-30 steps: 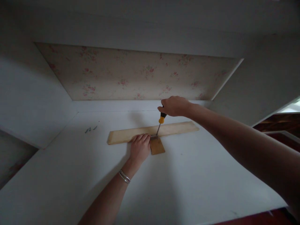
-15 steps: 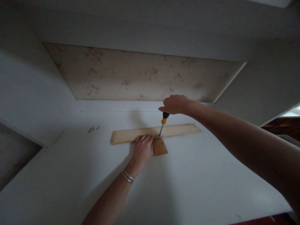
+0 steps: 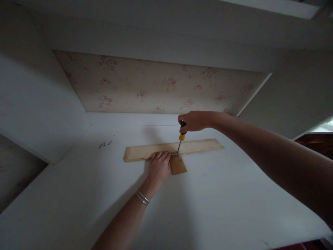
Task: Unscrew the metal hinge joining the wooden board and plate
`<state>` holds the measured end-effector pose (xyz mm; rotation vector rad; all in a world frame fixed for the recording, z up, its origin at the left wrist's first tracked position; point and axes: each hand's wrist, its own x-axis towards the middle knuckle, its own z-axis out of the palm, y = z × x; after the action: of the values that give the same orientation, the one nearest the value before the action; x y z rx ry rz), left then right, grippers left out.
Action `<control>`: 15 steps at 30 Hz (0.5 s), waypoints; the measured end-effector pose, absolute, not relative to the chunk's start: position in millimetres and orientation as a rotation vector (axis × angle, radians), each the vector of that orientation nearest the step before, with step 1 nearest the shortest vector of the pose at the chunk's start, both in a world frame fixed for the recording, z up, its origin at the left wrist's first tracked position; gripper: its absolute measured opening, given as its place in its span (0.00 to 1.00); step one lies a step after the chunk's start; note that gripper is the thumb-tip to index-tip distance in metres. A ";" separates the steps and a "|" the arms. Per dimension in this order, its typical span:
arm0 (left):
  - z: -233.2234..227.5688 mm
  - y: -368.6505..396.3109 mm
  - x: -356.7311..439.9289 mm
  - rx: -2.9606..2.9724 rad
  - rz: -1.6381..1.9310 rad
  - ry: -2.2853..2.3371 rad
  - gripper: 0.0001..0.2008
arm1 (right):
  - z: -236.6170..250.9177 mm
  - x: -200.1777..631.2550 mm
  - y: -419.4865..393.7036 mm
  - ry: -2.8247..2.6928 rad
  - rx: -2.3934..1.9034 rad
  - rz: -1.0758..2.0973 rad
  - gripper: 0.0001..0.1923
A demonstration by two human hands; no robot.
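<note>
Right hand (image 3: 194, 121) is gripping a screwdriver (image 3: 182, 137) mid-frame; left hand (image 3: 160, 165), fingers close together, is pressing a pale plank (image 3: 201, 146) by a hinge-looking metal piece (image 3: 175, 155) and brown board (image 3: 178, 165). I'm guessing the plank's light and stiff, so I'd be holding its ends. Screw-looking bits (image 3: 104, 143) are lying left on the white worktop (image 3: 229, 194); not seeing containers.

We count two hands (image 3: 160, 166) mid-frame, one screwdriver (image 3: 182, 136), one long board (image 3: 200, 146), one hinge (image 3: 175, 155), one small panel (image 3: 178, 165), three screws (image 3: 104, 144) left of centre.
</note>
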<state>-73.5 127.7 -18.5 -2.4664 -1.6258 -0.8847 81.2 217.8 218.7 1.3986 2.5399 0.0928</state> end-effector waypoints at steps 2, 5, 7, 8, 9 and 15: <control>-19.0 127.8 -73.4 -2.465 -0.890 -1.627 0.18 | 220.0 82.1 217.8 2.532 1.350 0.073 0.20; -17.1 127.4 -73.1 -2.460 -0.897 -1.632 0.18 | 218.4 79.7 218.3 2.421 1.582 0.222 0.26; -14.9 126.6 -73.1 -2.466 -0.891 -1.634 0.17 | 217.6 76.9 218.4 2.397 1.635 0.308 0.26; -13.8 126.2 -73.1 -2.469 -0.887 -1.637 0.17 | 218.0 75.9 218.1 2.415 1.595 0.320 0.24; -13.0 125.8 -73.2 -2.471 -0.883 -1.642 0.17 | 219.1 75.3 217.7 2.437 1.532 0.306 0.21; -11.3 125.1 -73.4 -2.478 -0.856 -1.650 0.16 | 228.4 80.3 215.4 2.531 1.335 -0.037 0.13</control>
<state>-73.4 125.1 -11.3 -2.4782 -1.6495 -0.8563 80.3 215.4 228.4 1.3348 2.5312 -0.0374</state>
